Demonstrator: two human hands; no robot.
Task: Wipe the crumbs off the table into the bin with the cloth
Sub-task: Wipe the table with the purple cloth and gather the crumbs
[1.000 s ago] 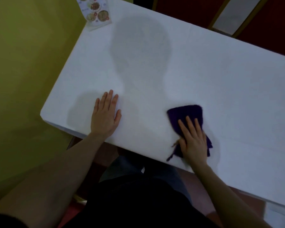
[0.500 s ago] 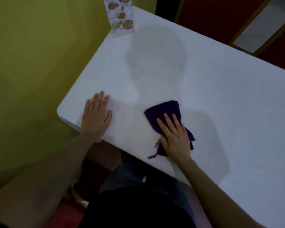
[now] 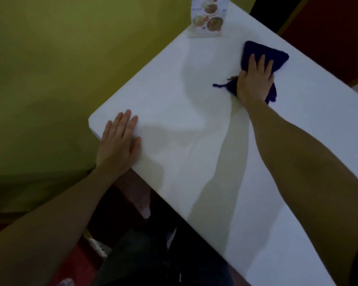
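The cloth (image 3: 265, 53) lies far out on the counter (image 3: 194, 124), pinned under the flat right hand (image 3: 254, 81). It looks soft, light and bunchable, best pressed palm-down. The left hand (image 3: 119, 144) rests flat, empty, at the near corner.

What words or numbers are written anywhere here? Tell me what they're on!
Menu card standing at the far end of the table: it shows food pictures and some small print, but the print is too blurred to read.
Purple cloth under the right hand: no label or writing shows.
Table, wall and left hand: no words, numbers or signs.
So nothing here can be read.
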